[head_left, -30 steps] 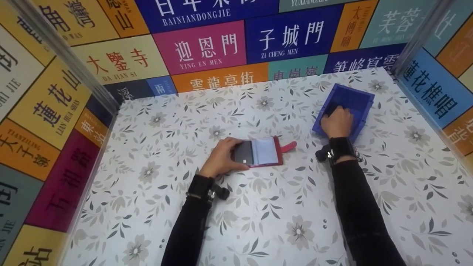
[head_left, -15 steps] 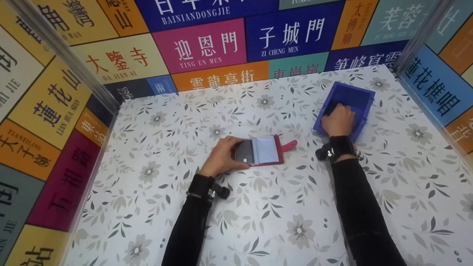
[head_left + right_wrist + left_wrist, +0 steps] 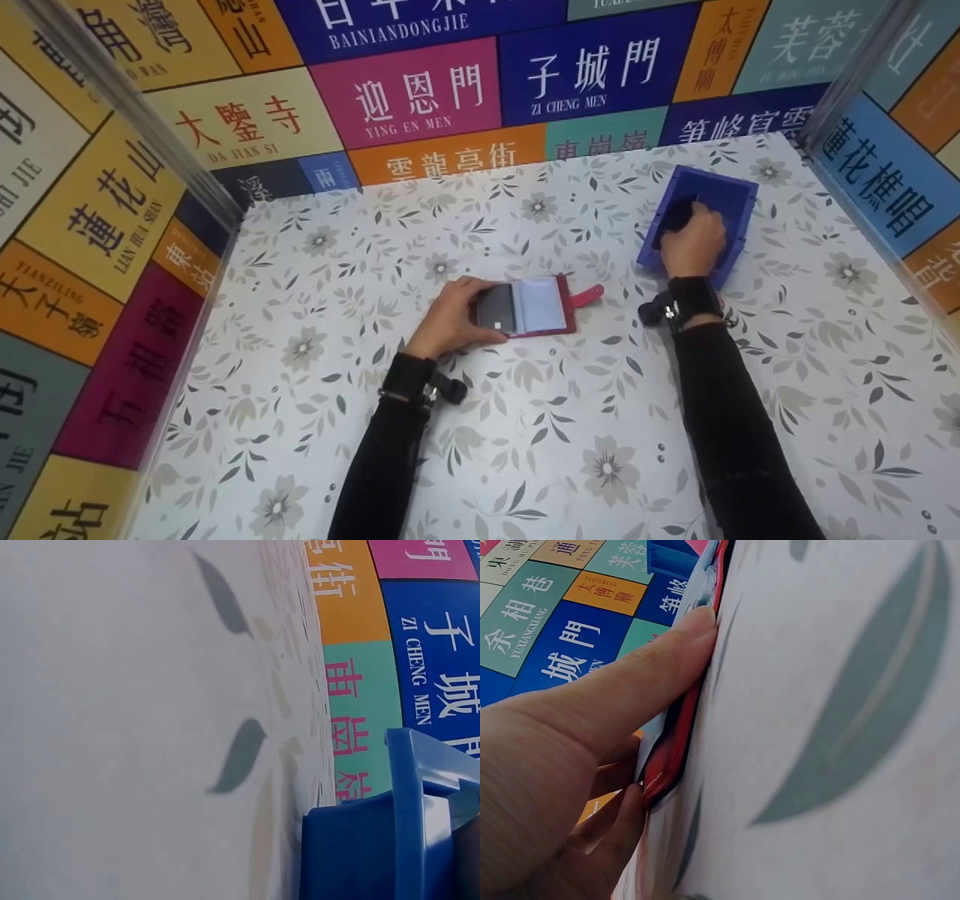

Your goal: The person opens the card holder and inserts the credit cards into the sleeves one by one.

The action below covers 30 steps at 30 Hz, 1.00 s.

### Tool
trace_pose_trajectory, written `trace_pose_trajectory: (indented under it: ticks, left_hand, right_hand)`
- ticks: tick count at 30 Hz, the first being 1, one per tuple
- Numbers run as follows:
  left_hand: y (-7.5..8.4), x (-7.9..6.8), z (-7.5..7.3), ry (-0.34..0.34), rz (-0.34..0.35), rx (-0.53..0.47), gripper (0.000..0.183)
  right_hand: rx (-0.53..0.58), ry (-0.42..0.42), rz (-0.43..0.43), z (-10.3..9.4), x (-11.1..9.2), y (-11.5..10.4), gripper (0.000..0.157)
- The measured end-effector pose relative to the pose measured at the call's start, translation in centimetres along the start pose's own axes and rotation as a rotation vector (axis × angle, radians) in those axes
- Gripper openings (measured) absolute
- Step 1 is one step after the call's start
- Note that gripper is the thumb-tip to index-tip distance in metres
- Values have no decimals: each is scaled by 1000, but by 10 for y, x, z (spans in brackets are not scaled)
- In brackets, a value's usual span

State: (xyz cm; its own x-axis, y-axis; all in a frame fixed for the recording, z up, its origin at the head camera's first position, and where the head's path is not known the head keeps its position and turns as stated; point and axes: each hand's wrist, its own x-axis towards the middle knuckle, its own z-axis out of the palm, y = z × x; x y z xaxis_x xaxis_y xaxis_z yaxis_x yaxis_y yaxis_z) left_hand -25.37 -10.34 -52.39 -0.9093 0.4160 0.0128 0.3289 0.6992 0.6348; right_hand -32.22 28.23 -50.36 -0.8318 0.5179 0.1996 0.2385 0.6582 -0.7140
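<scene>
On the flower-patterned table lies a small red card holder, spread open, with a dark grey card on its left side and a pale clear sleeve on its right. My left hand grips the holder's left end, thumb at the near edge and fingers at the far one; the left wrist view shows the thumb on its rim. Inside the blue box is my right hand, fingers curled beside a dark, flat, card-like piece that they seem to pinch. Its fingertips are hidden.
A pink strap sticks out from the holder's right side. Panels printed with place names stand at the back, left and right of the table. The box's blue wall fills a corner of the right wrist view.
My right hand has shifted slightly up and right inside the box, and more of the dark piece shows beside its fingers. The left hand and the card holder have stayed in place.
</scene>
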Motion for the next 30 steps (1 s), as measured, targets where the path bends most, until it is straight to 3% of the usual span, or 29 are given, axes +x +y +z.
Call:
trace_pose_trajectory:
  ticks: [4,10,19,30]
  left_hand:
    - [0,1,0,3,8,-14,93]
    - [0,1,0,9,10,-26,93]
    - [1,1,1,0,7,-24,93]
    - [-1,0,1,3,-3,-32,95]
  right_hand:
    - [62,56,-5,1,1,2,49]
    - [67,84,22,1,1,0,39]
    - [99,61,92,-2,3,1,33]
    - [26,39,144,-5,4,-1,38]
